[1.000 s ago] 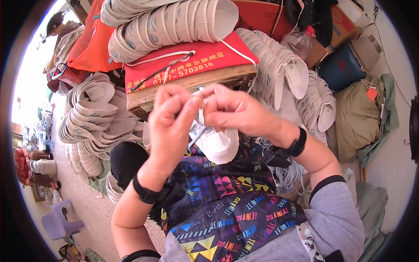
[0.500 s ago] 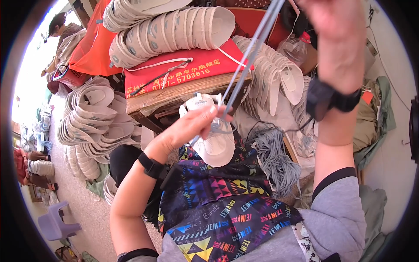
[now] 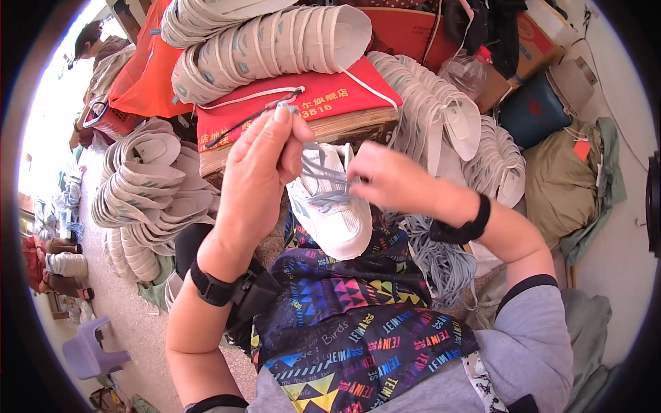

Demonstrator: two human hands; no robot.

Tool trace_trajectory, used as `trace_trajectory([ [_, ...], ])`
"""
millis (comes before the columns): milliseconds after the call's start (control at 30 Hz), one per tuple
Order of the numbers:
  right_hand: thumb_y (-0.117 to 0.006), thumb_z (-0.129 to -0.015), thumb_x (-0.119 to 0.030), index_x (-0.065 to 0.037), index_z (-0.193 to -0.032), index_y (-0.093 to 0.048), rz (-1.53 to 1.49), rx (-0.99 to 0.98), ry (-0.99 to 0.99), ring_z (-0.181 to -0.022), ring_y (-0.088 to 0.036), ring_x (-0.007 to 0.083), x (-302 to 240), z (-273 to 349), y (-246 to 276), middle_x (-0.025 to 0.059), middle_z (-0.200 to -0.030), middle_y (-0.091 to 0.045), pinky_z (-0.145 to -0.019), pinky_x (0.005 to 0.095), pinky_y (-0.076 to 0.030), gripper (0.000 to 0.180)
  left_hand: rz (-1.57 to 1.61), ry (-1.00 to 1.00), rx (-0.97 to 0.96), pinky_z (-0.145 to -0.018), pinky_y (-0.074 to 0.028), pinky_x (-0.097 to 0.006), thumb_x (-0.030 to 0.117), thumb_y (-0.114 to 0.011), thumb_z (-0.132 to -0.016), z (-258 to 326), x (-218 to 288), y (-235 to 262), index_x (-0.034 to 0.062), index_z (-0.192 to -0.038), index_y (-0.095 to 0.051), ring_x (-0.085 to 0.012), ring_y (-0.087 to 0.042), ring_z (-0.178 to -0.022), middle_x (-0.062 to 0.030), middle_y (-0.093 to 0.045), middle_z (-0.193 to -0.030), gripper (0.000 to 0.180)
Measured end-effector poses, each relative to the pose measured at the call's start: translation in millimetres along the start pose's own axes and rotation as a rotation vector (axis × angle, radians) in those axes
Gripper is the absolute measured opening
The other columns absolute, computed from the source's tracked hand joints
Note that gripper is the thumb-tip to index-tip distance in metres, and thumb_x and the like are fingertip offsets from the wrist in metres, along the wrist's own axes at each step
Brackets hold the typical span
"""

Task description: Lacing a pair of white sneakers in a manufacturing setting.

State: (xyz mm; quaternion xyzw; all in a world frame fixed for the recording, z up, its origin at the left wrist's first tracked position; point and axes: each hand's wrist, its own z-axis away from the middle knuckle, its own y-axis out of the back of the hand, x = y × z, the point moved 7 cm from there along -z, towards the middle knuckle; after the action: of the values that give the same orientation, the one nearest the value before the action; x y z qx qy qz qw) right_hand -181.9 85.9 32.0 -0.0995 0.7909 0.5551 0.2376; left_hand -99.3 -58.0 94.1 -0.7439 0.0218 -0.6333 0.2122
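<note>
A white sneaker upper (image 3: 339, 230) rests toe toward me on my patterned apron (image 3: 344, 310). Grey-blue shoelace (image 3: 322, 165) crosses its tongue and eyelets. My left hand (image 3: 258, 165) is raised beside the shoe, thumb and fingers pinched; a bit of grey-blue lace shows at the fingertips. At the shoe's right side my right hand (image 3: 392, 177) is closed, its fingertips on the lace by the eyelets. Part of what it grips is hidden by the fingers. A tangled bundle of grey-blue laces (image 3: 441, 261) hangs right of the shoe.
A wooden stand (image 3: 330, 127) with a red bag (image 3: 248, 113) bears stacked shoe uppers (image 3: 275, 51). More stacks (image 3: 148, 186) lie at left and at right (image 3: 434, 103). A purple stool (image 3: 93, 351) stands on the floor; a person (image 3: 103, 58) is at far left.
My right hand has come down from high at the right to the shoe's eyelets. My left hand has lifted up and left from the shoe. The long stretched lace is no longer overhead.
</note>
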Motion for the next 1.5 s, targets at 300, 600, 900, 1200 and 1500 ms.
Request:
trace_trajectory([
  [300,-0.067,-0.082,-0.01,-0.004,-0.09,-0.061,-0.234,0.032,-0.255,-0.075,-0.058,0.028,11,17,-33,0.0106,-0.089,-0.054,-0.068,0.0357,-0.047,0.012,-0.063,0.098,0.095,-0.05,-0.024,-0.021,0.028,-0.042,-0.105,7,-24,13,0.0041,-0.093,-0.059,-0.0032,-0.029,-0.053,0.0059,-0.039,-0.063,0.032],
  [600,-0.07,-0.079,-0.022,-0.005,-0.085,-0.058,0.053,-0.385,-0.208,-0.083,-0.061,0.0328,8,6,-37,0.0126,-0.09,-0.057,-0.073,0.0433,-0.047,0.022,-0.051,0.131,0.138,-0.052,-0.024,-0.02,0.029,-0.043,-0.104,9,-30,17,0.0044,-0.09,-0.061,-0.0036,-0.031,-0.057,0.0059,-0.042,-0.065,0.034],
  [900,-0.071,-0.077,-0.01,-0.005,-0.087,-0.06,-0.086,0.103,-0.178,-0.079,-0.061,0.0253,11,-2,-23,0.0107,-0.083,-0.058,-0.068,0.0347,-0.048,0.016,-0.023,0.119,0.13,-0.052,-0.025,-0.02,0.032,-0.043,-0.104,12,-27,20,0.0041,-0.093,-0.061,-0.0043,-0.032,-0.057,0.0048,-0.043,-0.069,0.035],
  [1200,-0.07,-0.089,-0.016,-0.001,-0.09,-0.066,-0.783,-0.24,-0.54,-0.072,-0.052,0.0038,46,7,-64,-0.0017,-0.085,-0.06,-0.065,0.0239,-0.047,0.015,0.226,-0.079,0.056,-0.05,-0.026,-0.022,0.028,-0.039,-0.105,23,23,14,0.0034,-0.087,-0.055,-0.0059,-0.029,-0.051,0.0033,-0.037,-0.059,0.034],
  [1500,-0.066,-0.09,-0.018,0.0,-0.128,-0.045,-0.619,0.15,-0.128,-0.096,-0.066,0.0179,-25,-12,-29,0.0149,-0.103,-0.068,-0.086,0.0325,-0.051,0.048,0.058,-0.224,-0.044,-0.053,-0.031,-0.022,0.024,-0.039,-0.105,39,60,-12,-0.0001,-0.097,-0.057,-0.007,-0.037,-0.057,-0.0018,-0.049,-0.068,0.031],
])
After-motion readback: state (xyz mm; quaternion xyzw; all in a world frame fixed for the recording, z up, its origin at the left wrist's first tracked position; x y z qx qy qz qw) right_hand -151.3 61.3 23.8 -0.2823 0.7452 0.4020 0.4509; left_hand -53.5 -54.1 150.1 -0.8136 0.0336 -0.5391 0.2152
